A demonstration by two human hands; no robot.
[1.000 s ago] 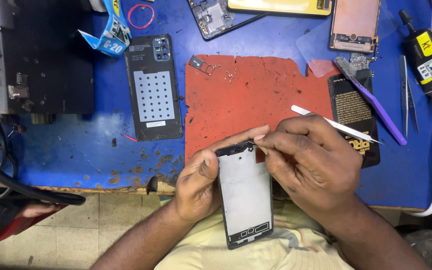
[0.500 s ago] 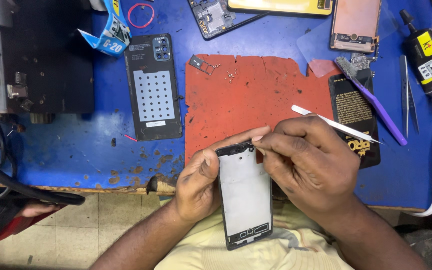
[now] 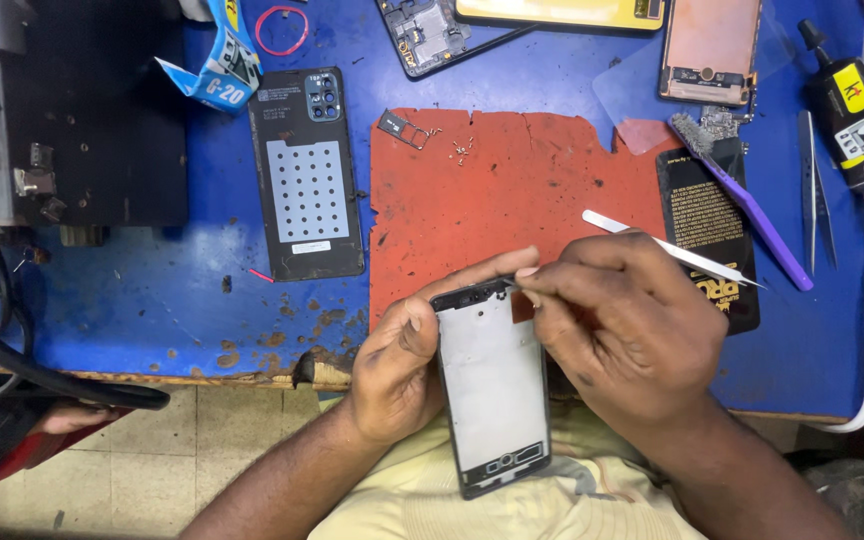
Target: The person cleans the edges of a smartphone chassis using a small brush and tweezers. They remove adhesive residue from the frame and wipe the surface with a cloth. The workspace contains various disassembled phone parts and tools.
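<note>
Hands [image 3: 512, 340] steady on phone frame [image 3: 493, 392]

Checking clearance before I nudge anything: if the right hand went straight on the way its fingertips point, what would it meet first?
The right hand points left along the phone frame top edge. It would probably meet the left hand first, at its index finger over that edge; depth is unclear.
</note>
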